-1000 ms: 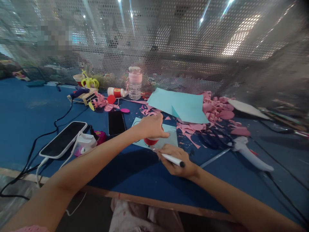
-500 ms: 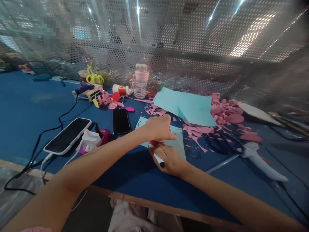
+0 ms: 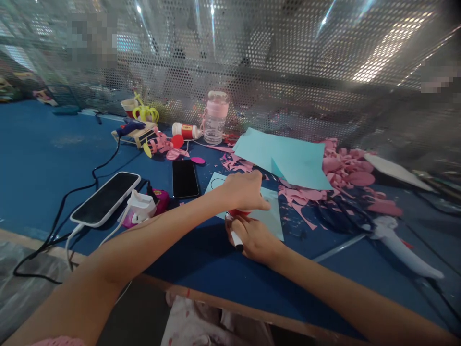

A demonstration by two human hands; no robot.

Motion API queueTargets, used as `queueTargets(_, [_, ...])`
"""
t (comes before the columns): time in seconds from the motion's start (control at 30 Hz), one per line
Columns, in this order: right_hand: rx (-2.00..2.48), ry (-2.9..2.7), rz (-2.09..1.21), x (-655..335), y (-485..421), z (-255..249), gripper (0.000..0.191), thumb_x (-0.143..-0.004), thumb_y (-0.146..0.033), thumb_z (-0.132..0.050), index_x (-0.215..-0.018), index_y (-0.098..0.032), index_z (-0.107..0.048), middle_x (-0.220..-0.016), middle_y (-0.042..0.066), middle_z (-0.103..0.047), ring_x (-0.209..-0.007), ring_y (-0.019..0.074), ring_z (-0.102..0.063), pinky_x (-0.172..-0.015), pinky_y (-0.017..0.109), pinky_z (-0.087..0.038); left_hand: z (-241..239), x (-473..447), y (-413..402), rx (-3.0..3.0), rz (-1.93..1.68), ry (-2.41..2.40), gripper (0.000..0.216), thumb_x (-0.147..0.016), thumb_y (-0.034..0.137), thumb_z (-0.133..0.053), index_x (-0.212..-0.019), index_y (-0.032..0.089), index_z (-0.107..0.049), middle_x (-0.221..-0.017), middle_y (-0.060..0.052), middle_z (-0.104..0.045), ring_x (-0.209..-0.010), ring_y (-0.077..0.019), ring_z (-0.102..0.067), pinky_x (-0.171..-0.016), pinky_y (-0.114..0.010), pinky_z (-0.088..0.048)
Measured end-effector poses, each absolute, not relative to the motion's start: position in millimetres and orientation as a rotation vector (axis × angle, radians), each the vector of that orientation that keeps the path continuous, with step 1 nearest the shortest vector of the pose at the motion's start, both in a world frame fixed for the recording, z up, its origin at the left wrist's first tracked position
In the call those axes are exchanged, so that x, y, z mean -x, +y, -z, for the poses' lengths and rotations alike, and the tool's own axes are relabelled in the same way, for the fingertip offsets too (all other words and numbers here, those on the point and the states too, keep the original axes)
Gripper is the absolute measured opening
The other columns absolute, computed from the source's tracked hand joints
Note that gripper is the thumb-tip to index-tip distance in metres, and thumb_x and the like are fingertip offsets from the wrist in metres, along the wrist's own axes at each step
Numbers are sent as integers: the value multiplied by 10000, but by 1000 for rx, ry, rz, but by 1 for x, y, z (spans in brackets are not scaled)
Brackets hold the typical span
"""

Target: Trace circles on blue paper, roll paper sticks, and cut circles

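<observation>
White-cased smartphone: the white-cased smartphone [image 3: 106,199] lay on the blue tabletop [image 3: 201,262], well to the left of the left hand [image 3: 245,190], with a white cable [image 3: 75,233] at its near end.
White charger: the white charger [image 3: 141,205] was left of the left hand, just beyond its forearm.
Paper cups: the nested paper cups [image 3: 186,130] lay on their side, beyond the left hand and to its left.
Black smartphone: the black smartphone [image 3: 185,179] lay near the left hand, on its left.
Bottle: the clear bottle [image 3: 215,117] with a pink band stood upright beyond the left hand.
Marker: the white marker [image 3: 236,239] was gripped in the right hand [image 3: 255,236], its black end towards the body.
Red object: the red object [image 3: 238,212] showed between both hands, mostly hidden.
Left hand: it bent down over the red object, thumb out; whether its fingers closed around it could not be told.
Right hand: it was closed around the marker, against the near side of the red object.
Light-blue sheet: the light-blue sheet [image 3: 272,211] lay under both hands, a drawn circle [image 3: 218,183] left of the left hand.
Blue sheets: the larger blue sheets [image 3: 288,156] lay beyond the hands, to the right.
Pink scraps: the pink scraps [image 3: 347,168] were heaped farther right.
</observation>
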State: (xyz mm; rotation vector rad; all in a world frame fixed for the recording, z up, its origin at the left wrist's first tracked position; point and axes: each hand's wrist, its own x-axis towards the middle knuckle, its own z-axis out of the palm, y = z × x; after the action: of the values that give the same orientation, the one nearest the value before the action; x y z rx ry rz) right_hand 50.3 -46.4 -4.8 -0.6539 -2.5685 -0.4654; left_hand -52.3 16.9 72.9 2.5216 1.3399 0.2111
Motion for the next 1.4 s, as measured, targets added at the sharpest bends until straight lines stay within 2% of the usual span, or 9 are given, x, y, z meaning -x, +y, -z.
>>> queueTargets(0.23, [635, -2568, 441, -55, -47, 7, 154, -815, -80, -347, -783, -171, -468, -613, 34, -532, -524, 158, -472, -446, 278, -326, -69, 52, 20, -2529, -236, 1326, 592, -633, 526, -539, -1078, 156, -411, -988, -112, -611, -898, -279, -587, -697, -338, -447])
queueTargets(0.6, [554, -2582, 346, -76, -48, 10, 191, -856, -123, -383, -704, -196, -473, -594, -1, -521, -509, 127, -453, -490, 271, -352, -69, 52, 19, -2543, -236, 1333, 586, -623, 523, -542, -1066, 156, -425, -976, -117, -614, -879, -284, -591, -696, -339, -448])
queueTargets(0.87, [705, -2648, -186, -103, -39, 1, 165, -871, -189, -401, -755, -200, -518, -656, 8, -572, -589, 121, -545, -547, 250, -428, -72, 51, 18, -2537, -185, 1355, 583, -621, 520, -546, -1060, 158, -417, -1020, -126, -600, -897, -293, -582, -705, -353, -446])
queueTargets(1.03, [734, -2584, -369, -108, -36, -15, 166, -870, -201, -391, -741, -206, -495, -662, 7, -586, -615, 109, -565, -544, 216, -427, -70, 50, 18, -2534, -188, 1389, 540, -632, 500, -542, -1035, 161, -419, -964, -110, -614, -878, -284, -586, -701, -352, -451])
queueTargets(1.4, [718, -2435, -439, -117, -35, -17, 101, -856, -206, -421, -790, -193, -497, -674, 9, -595, -574, 91, -544, -502, 191, -377, -71, 48, 17, -2566, -192, 1392, 546, -632, 521, -529, -1023, 153, -427, -928, -96, -622, -839, -268, -599, -679, -346, -461])
